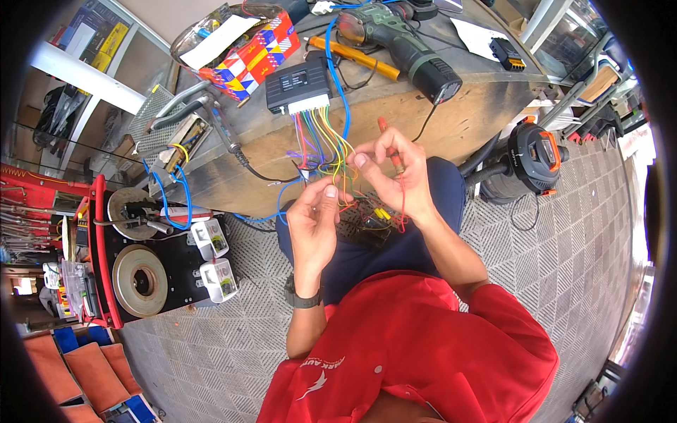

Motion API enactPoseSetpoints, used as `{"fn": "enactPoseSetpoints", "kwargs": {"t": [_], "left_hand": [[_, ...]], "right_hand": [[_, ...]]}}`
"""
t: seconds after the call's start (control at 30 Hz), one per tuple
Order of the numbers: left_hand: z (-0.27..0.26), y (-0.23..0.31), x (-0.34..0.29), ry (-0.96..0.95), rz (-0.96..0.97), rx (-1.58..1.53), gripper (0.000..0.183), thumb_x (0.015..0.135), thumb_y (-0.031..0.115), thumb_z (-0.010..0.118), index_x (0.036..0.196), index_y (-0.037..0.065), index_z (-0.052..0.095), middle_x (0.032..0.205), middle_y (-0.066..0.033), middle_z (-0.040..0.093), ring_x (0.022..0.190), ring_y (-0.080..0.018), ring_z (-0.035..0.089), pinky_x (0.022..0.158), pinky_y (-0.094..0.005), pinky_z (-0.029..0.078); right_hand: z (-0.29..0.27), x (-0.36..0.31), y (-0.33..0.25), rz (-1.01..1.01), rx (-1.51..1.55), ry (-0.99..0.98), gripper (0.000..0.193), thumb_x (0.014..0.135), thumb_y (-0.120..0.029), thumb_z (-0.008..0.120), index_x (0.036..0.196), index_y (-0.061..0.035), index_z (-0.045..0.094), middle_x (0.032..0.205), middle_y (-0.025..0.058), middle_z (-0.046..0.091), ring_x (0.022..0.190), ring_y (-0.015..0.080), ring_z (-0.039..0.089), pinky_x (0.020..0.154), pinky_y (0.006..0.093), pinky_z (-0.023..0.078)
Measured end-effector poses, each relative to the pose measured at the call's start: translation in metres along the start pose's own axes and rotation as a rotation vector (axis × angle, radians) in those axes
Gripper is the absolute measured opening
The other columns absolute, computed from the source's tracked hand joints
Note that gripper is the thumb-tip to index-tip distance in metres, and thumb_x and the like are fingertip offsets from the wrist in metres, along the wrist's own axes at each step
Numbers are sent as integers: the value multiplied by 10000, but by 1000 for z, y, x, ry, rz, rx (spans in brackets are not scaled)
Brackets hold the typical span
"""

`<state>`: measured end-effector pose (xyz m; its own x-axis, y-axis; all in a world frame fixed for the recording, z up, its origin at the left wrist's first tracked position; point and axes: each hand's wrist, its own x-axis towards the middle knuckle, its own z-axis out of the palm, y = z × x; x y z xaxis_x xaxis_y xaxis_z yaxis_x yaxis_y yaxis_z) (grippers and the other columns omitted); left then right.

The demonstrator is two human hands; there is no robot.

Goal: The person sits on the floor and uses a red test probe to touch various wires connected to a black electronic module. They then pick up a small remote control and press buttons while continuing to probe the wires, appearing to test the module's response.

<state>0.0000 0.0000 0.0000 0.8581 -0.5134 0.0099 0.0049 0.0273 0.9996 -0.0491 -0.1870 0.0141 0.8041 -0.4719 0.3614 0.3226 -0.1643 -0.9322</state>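
A black electronic module box (296, 83) sits at the bench's front edge. Many coloured wires (321, 130) fan down from its white connector (309, 105) toward my lap. My left hand (314, 217), with a dark watch on the wrist, is closed in a pinch on thin wires at the lower end of the bundle. My right hand (400, 173) pinches a yellow wire between thumb and index finger. Tucked through its other fingers is a red test probe (384, 125) with a red lead. Below, a dark tangle with yellow connectors (381, 213) is partly hidden.
On the wooden bench (486, 99) lie a cordless drill (405, 46), an orange tube-like tool (356, 56), a colourful box (257, 56) and a soldering iron (224, 130). A red-framed cart (102, 247) with spools stands left. A black-and-orange vacuum cleaner (520, 162) stands right.
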Motion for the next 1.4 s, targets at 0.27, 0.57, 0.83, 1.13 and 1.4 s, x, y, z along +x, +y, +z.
{"fn": "enactPoseSetpoints", "kwargs": {"t": [0.27,0.57,0.83,1.13,1.4], "left_hand": [[12,1,-4,3,99,2,335,1144,154,681,1423,-26,724,1063,-42,783,780,-52,590,680,-234,487],[15,13,-2,97,139,23,294,1135,139,682,1373,-13,762,1100,-119,781,937,-78,663,761,-245,529],[22,23,9,153,150,44,357,1139,189,698,1403,-50,725,1259,-142,803,1123,-158,735,961,-314,585],[38,23,10,132,165,-231,336,1053,11,774,1371,-85,723,1231,-159,810,1098,-192,778,976,-328,632],[34,22,10,144,180,-177,313,1046,-6,776,1346,-85,738,1192,-141,815,1006,-184,787,907,-324,650]], "right_hand": [[0,0,-3,-182,-134,-41,398,941,-76,877,876,-98,485,949,121,840,724,90,617,746,343,452],[5,-4,-11,-170,-235,15,386,922,-36,886,859,-77,508,871,121,810,722,112,734,635,291,540],[1,-12,-32,-291,-329,-106,309,941,56,814,887,-43,527,919,172,793,970,270,840,701,339,607],[3,-8,-23,-225,-278,34,314,961,60,800,901,-48,512,1002,197,822,977,251,848,685,332,614],[9,4,-24,-235,-282,89,376,946,19,848,859,-68,493,972,174,846,716,68,702,548,260,443]]}}
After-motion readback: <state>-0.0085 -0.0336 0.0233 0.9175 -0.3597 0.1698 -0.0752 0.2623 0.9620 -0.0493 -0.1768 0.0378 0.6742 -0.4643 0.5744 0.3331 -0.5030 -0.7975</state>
